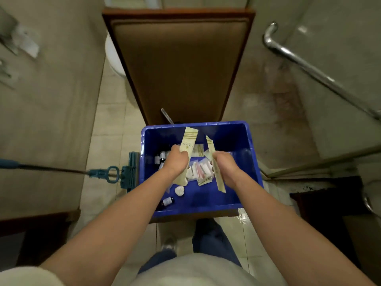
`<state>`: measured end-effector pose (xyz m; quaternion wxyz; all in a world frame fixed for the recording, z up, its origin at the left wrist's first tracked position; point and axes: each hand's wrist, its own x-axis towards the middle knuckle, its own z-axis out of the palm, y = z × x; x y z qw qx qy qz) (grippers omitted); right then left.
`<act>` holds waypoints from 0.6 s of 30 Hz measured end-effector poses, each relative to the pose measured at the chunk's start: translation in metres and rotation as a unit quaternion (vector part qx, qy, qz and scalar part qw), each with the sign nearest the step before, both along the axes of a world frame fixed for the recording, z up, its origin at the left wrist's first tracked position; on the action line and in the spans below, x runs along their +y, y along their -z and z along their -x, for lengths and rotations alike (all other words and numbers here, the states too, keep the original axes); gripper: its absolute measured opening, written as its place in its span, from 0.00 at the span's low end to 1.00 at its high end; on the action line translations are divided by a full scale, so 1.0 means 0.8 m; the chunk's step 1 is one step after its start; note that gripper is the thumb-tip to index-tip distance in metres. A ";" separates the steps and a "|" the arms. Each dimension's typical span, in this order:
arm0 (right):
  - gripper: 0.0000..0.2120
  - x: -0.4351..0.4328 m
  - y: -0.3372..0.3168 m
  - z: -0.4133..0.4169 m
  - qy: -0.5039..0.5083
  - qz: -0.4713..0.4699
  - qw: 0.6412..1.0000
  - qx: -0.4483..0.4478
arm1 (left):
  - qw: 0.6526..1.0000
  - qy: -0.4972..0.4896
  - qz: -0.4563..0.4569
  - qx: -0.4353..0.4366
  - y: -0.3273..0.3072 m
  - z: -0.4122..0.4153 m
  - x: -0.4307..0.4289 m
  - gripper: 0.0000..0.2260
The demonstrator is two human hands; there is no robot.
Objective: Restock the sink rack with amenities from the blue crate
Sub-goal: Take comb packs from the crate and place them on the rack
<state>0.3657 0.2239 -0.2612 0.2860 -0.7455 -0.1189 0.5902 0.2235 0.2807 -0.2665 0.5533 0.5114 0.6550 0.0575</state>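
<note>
Blue crate [237,141] sat directly under both hands. Left hand [178,161] gripped one long sachet [188,141], right hand [224,165] a second sachet [210,146]; long axes pointed away from me. Sink rack out of view.

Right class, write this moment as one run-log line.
scene: both hands over blue crate | left hand: grips cream sachet | right hand: grips second cream sachet
</note>
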 end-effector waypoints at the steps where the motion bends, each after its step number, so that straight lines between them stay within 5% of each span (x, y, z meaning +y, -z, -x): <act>1: 0.10 -0.009 -0.017 0.003 0.022 0.003 1.000 0.008 | 1.000 0.005 -0.011 -0.002 -0.010 0.001 -0.003 0.09; 6: 0.01 -0.050 -0.078 0.013 0.080 -0.037 0.996 0.024 | 0.998 0.051 -0.036 -0.018 -0.063 0.006 -0.016 0.09; 10: 0.14 -0.083 -0.112 0.024 0.121 -0.059 0.991 0.005 | 0.992 0.096 -0.067 -0.054 -0.103 0.008 -0.035 0.09; 13: 0.14 -0.111 -0.142 0.033 0.154 -0.100 0.983 0.009 | 0.987 0.124 -0.073 -0.072 -0.127 0.010 -0.051 0.07; 18: 0.21 -0.165 -0.177 0.037 0.173 -0.143 0.973 -0.049 | 0.973 0.196 -0.100 -0.072 -0.153 0.009 -0.073 0.18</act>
